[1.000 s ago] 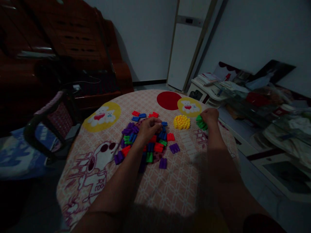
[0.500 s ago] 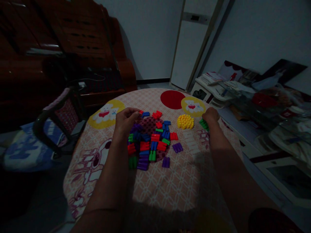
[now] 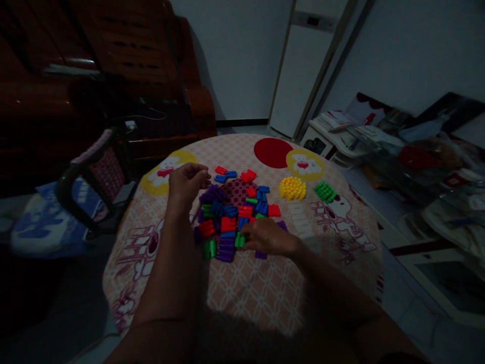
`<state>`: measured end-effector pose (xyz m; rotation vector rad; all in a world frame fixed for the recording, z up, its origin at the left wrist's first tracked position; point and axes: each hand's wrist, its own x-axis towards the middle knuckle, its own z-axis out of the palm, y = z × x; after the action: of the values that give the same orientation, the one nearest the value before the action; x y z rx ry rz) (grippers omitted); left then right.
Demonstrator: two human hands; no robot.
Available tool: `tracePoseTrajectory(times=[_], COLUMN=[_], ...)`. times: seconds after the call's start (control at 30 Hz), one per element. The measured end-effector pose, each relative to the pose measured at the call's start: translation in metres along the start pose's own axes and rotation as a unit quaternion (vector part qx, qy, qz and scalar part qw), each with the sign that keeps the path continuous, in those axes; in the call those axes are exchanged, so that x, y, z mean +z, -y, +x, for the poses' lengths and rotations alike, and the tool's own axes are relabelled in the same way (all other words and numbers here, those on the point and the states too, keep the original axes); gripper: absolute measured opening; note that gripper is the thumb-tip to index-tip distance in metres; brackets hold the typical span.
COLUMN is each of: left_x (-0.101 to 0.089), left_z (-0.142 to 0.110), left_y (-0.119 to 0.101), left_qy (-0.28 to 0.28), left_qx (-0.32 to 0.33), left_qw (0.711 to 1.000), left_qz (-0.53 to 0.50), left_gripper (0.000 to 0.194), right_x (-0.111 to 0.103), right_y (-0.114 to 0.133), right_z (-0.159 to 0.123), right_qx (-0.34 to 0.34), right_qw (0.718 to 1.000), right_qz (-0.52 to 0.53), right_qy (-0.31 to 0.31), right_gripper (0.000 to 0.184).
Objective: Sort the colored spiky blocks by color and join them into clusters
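Several plastic building blocks lie in a loose pile, among them a red block (image 3: pixel 228 224), a purple block (image 3: pixel 225 250) and a dark blue block (image 3: pixel 217 208). At the near side of the pile my right hand (image 3: pixel 269 236) has its fingertips closed at a green block (image 3: pixel 239 240). My left hand (image 3: pixel 186 186) hovers at the pile's left edge, near a purple block (image 3: pixel 212 193). Its thumb and fingers are pinched together; whether anything small is between them cannot be made out.
A cluster of yellow blocks (image 3: pixel 293 188) and a cluster of green blocks (image 3: pixel 326 191) stand apart on the right. The round table (image 3: pixel 250 288) has a patterned cloth. A chair (image 3: pixel 91 177) is at the left, and a cluttered cabinet (image 3: pixel 341 136) at the right.
My right hand has left the green cluster on the right, which now sits uncovered, and has come left to the pile. My left hand has shifted slightly left.
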<state>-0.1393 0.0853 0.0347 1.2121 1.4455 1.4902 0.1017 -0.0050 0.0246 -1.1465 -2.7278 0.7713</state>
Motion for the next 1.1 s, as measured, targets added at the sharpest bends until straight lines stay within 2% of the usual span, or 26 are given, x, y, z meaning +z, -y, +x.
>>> tracePoseTrajectory(times=[0.1,0.2,0.27,0.37,0.5,0.57,0.7,0.73,0.8,0.87,0.93,1.0,1.1], left_x=[-0.016,-0.034,-0.040,-0.037,-0.023,-0.018,-0.007,-0.001,0.016,0.036,0.056,0.071,0.085], left_z=[0.007,0.011,0.009,0.002,-0.002,-0.002,-0.004,-0.007,-0.016,-0.026,-0.035,-0.042,-0.047], left_y=[0.012,0.021,0.022,0.017,0.006,0.001,-0.013,-0.017,-0.023,-0.025,-0.022,-0.017,-0.011], left_qy=[0.059,0.175,0.241,0.280,0.301,0.293,0.214,0.207,0.233,0.286,0.321,0.327,0.297], left_qx=[-0.014,-0.009,-0.015,-0.027,-0.011,0.003,0.071,0.087,0.111,0.124,0.130,0.131,0.126], left_qw=[0.989,0.946,0.920,0.909,0.903,0.902,0.916,0.919,0.922,0.921,0.919,0.922,0.933], left_qz=[0.137,0.273,0.308,0.308,0.307,0.316,0.332,0.325,0.291,0.235,0.188,0.163,0.156], left_gripper=[0.016,0.012,0.014,0.023,0.020,0.014,0.011,0.012,0.016,0.018,0.018,0.018,0.020], right_x=[0.017,0.016,0.011,0.005,0.001,0.001,0.002,0.001,-0.001,-0.005,-0.009,-0.012,-0.014], right_y=[0.010,0.012,0.012,0.011,0.009,0.007,0.006,0.007,0.009,0.011,0.010,0.006,-0.002], right_z=[0.000,0.003,0.006,0.009,0.008,0.007,0.008,0.008,0.008,0.007,0.004,0.000,-0.005], right_qx=[0.001,0.047,0.077,0.075,0.062,0.066,0.067,0.066,0.065,0.075,0.098,0.121,0.131], right_qw=[0.999,0.995,0.991,0.991,0.994,0.992,0.972,0.966,0.955,0.952,0.954,0.956,0.955], right_qz=[-0.046,-0.089,-0.105,-0.095,-0.051,-0.021,0.028,0.032,0.023,0.000,-0.027,-0.050,-0.071], right_qy=[0.009,-0.010,-0.028,-0.048,-0.077,-0.108,-0.221,-0.249,-0.289,-0.298,-0.282,-0.263,-0.256], right_gripper=[0.031,0.026,0.020,0.017,0.016,0.018,0.027,0.031,0.039,0.044,0.045,0.043,0.042])
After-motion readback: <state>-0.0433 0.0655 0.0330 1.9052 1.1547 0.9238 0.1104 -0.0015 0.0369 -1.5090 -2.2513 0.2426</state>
